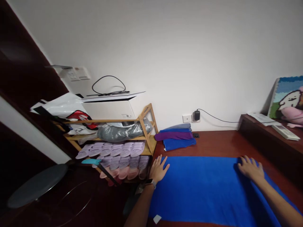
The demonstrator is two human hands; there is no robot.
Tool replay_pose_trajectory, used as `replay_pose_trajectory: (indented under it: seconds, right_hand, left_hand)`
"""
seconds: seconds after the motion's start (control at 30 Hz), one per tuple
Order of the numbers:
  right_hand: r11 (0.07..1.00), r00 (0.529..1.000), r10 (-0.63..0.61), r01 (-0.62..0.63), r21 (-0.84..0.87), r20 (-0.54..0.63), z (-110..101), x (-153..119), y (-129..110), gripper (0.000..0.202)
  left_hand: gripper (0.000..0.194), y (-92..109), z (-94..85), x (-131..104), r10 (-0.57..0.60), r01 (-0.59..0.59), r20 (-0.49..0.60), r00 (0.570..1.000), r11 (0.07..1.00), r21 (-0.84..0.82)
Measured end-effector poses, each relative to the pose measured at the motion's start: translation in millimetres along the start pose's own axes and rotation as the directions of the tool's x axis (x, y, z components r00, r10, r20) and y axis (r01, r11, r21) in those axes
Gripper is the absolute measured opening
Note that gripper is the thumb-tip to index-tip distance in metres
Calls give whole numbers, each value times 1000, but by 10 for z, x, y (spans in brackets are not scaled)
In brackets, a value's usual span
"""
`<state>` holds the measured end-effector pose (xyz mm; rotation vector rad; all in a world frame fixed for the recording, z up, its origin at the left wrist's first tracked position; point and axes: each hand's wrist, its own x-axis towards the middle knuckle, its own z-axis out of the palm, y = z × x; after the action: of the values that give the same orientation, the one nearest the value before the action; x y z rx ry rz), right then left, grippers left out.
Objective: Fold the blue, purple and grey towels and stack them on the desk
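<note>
A bright blue towel (201, 186) lies spread over the reddish-brown table (217, 143), with a small white tag (157, 218) at its near left corner. My left hand (158, 169), wearing a watch at the wrist, rests with fingers spread on the towel's far left corner. On the far right part of the towel lies my right hand (251, 168), palm down with its fingers apart. Neither hand grips anything. Beyond the towel, against the wall, sits a small pile of folded blue and purple cloths (176, 136).
A wooden rack (148, 129) left of the table holds several slippers (115, 149), a white box (111, 108) and bags. A black charger (197, 115) is plugged into the wall. To the right, a raised ledge carries a remote (286, 132). A round stool (39, 184) stands lower left.
</note>
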<state>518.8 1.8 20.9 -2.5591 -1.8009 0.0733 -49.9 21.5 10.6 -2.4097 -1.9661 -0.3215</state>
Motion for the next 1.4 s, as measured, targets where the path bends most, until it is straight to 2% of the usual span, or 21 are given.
replay_pose_trajectory:
  seconds: [0.07,0.13,0.2,0.27,0.3,0.33,0.4,0.47,0.57,0.63,0.67,0.7,0.77,0.9,0.97,1.03,1.1,1.17,1.23,1.3,1.4]
  right_hand:
    - [989,988,-147,148,2,-55,-24,-132,-592,67]
    - [927,928,-362,368,70,-87,2,-347,-1274,65]
    - [838,851,-520,525,147,-72,54,-570,-1868,69]
    - [802,822,-569,562,201,-26,110,-707,-2208,72]
    - [804,823,-567,556,213,-8,136,-725,-2249,72]
    - [816,835,-551,537,215,5,163,-708,-2199,73]
    - [858,873,-487,476,194,12,218,-585,-1844,73]
    - [912,924,-382,376,162,9,274,-393,-1231,74]
    - [975,985,-171,168,145,8,356,-118,-156,78]
    - [987,1000,-29,28,161,2,410,-7,428,82]
    - [985,1000,15,-13,174,-9,435,23,639,84]
    - [982,999,45,-41,185,-17,457,38,790,85]
    - [979,997,73,-66,193,-29,479,47,935,85]
    - [981,994,99,-104,161,44,376,59,874,83]
    - [984,993,100,-108,142,61,261,30,729,82]
    - [993,999,27,-22,119,-43,148,-102,457,78]
    - [982,966,-144,166,86,-214,72,-392,26,74]
    - [935,908,-304,343,94,-289,50,-837,-532,71]
    - [855,854,-446,495,154,-266,68,-1360,-1133,68]
    - [778,813,-544,582,238,-209,96,-1838,-1677,68]
    - [720,782,-608,615,321,-135,116,-2288,-2230,67]
  left_hand:
    - [62,-9,33,-12,2,-3,-14,1000,1000,-14]
    - [62,-22,62,-16,1,-1,-12,1000,1000,-21]
    - [63,-35,79,-12,-4,4,-4,1000,1000,-24]
    - [62,-43,85,-6,-12,12,2,1000,1000,-23]
    - [62,-45,86,-2,-14,14,2,1000,1000,-21]
    - [62,-45,87,2,-14,14,1,1000,1000,-20]
    - [61,-43,88,10,-10,10,-7,1000,1000,-19]
    - [61,-41,91,21,-6,6,-14,1000,1000,-18]
    - [62,-40,101,35,-6,5,-21,1000,1000,-13]
    - [62,-40,111,39,-4,4,-24,1000,1000,-8]
    - [62,-39,116,38,-3,3,-27,1000,1000,-4]
    - [62,-40,121,36,-3,2,-28,1000,1000,-1]
    - [61,-41,129,32,1,-1,-30,1000,1000,3]
    - [60,-39,87,53,9,-9,-20,1000,1000,-16]
    - [58,-10,3,62,-5,3,-43,999,999,-50]
    - [55,58,-123,15,-24,14,-115,993,996,-84]
    - [49,170,-261,-141,5,-25,-195,981,994,-102]
    - [43,307,-370,-433,108,-134,-223,969,985,-105]
    - [39,433,-427,-823,221,-243,-187,957,964,-105]
    - [40,503,-440,-1219,289,-301,-127,949,949,-92]
    - [52,483,-428,-1615,334,-337,-52,941,940,-49]
